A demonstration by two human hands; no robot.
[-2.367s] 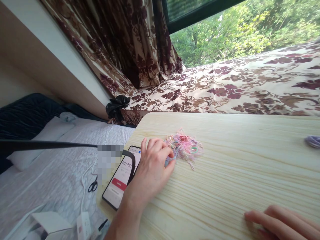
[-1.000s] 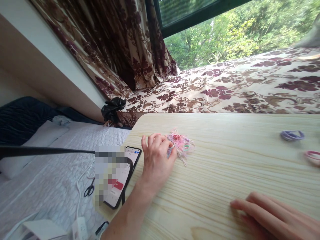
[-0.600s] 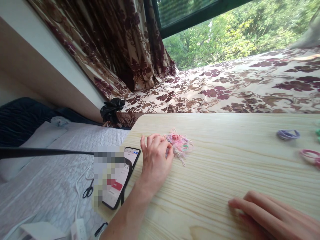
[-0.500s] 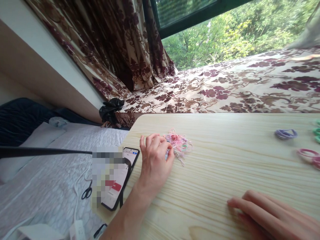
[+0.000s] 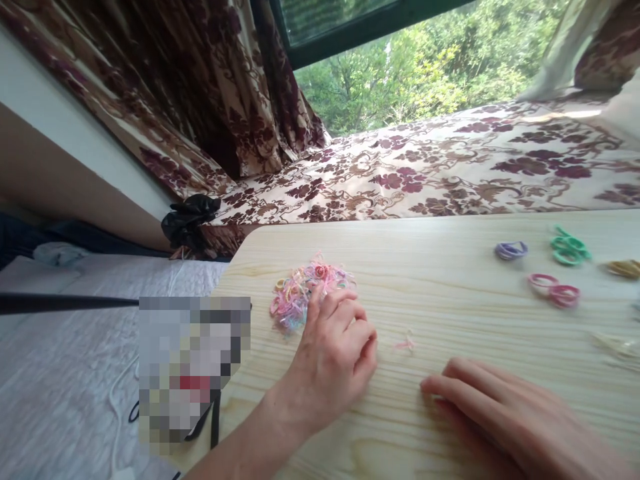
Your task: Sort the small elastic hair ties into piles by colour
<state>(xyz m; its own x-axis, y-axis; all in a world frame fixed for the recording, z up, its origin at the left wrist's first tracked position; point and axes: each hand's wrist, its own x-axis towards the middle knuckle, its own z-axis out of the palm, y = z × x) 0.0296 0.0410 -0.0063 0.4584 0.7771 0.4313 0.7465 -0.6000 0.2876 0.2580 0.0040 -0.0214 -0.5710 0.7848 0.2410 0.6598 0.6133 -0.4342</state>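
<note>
My left hand (image 5: 337, 343) is at the near right edge of a tangled pile of small pastel elastic hair ties and loose strands (image 5: 290, 300). Its fingers curl down and the thumb tucks in, so whatever the fingertips hold is hidden. My right hand (image 5: 515, 413) rests low on the table with its fingers stretched out and nothing seen in them. Between both hands lies a small pink strand (image 5: 407, 343). Sorted by colour at the right are purple hair ties (image 5: 511, 251), green hair ties (image 5: 570, 248) and pink hair ties (image 5: 563, 295).
Yellow-brown hair ties (image 5: 623, 269) and pale strands (image 5: 617, 348) lie farther right on the wooden table (image 5: 425, 267). A blurred-out phone area (image 5: 200, 373) is at the left edge, above a bed (image 5: 75, 373). Behind the table runs a flowered window ledge (image 5: 380, 180).
The view has swung right, showing more sorted hair ties. My left hand has moved from the pile's left side to its near right side. A pink strand now shows on the table.
</note>
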